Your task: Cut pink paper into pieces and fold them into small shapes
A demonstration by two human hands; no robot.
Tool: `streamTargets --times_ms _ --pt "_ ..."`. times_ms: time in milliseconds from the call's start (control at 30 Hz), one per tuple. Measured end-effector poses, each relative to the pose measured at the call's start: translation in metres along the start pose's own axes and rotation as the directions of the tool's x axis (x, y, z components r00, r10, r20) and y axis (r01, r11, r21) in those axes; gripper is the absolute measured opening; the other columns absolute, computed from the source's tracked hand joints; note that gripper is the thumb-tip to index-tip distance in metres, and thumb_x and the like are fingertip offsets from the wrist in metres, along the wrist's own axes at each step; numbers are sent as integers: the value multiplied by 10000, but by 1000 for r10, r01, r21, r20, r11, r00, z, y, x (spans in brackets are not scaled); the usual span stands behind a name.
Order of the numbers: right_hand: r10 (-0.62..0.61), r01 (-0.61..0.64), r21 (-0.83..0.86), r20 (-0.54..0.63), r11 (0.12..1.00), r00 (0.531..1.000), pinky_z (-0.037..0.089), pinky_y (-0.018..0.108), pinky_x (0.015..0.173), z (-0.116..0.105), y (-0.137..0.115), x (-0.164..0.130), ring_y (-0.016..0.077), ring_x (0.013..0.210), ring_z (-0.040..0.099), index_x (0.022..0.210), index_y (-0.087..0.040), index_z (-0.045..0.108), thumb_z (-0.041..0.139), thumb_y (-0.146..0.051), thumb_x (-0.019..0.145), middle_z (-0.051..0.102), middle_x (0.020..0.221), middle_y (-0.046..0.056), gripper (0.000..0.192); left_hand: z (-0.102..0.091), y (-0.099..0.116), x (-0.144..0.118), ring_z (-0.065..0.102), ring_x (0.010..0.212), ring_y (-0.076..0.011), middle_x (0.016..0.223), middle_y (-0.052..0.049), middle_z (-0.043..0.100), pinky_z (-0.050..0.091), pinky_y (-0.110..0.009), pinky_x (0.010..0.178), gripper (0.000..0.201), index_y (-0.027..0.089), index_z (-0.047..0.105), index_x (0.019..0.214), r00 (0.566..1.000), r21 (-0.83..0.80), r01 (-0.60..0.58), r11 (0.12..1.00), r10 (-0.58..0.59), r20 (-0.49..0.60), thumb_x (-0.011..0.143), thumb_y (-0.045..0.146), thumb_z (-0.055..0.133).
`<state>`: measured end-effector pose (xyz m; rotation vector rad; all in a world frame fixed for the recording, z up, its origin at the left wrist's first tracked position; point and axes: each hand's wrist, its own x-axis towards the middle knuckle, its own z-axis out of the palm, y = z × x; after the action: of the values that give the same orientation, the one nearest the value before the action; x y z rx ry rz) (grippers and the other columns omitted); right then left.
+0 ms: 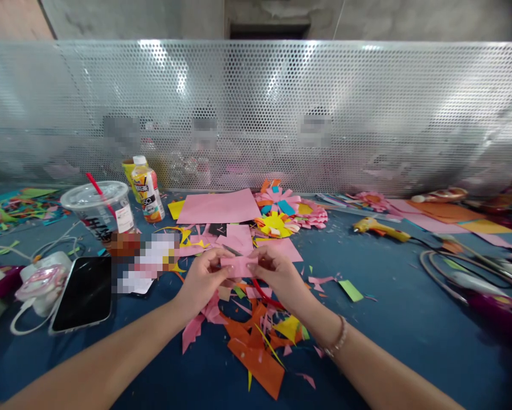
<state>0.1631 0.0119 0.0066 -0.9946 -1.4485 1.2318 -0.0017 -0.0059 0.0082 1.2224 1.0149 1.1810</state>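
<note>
My left hand (202,279) and my right hand (279,276) meet over the middle of the blue table (388,307), both pinching a small folded pink paper piece (240,265) between thumbs and fingers. A red loop, seemingly a scissors handle (262,296), shows under my right hand. Below my hands lies a heap of orange, pink and yellow paper scraps (256,347). Just behind them lie pink paper sheets (219,206) and finished paper flowers (281,213).
A phone (85,291) lies at the left beside white cables. A plastic cup with a red straw (99,210) and a juice bottle (148,193) stand behind it. A yellow glue gun (379,228) lies at the right. A perforated metal screen (256,114) closes the back.
</note>
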Motion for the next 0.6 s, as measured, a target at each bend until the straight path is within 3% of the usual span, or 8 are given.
streamTargets --times_ms 600 --pt "-76 75 -67 -15 995 997 352 249 542 -3 7 4 99 564 428 841 -200 543 619 -240 632 432 608 -45 226 2 0 1 621 653 -125 701 20 617 531 -285 657 294 174 473 862 1000 -56 -15 998 14 -24 629 181 652"
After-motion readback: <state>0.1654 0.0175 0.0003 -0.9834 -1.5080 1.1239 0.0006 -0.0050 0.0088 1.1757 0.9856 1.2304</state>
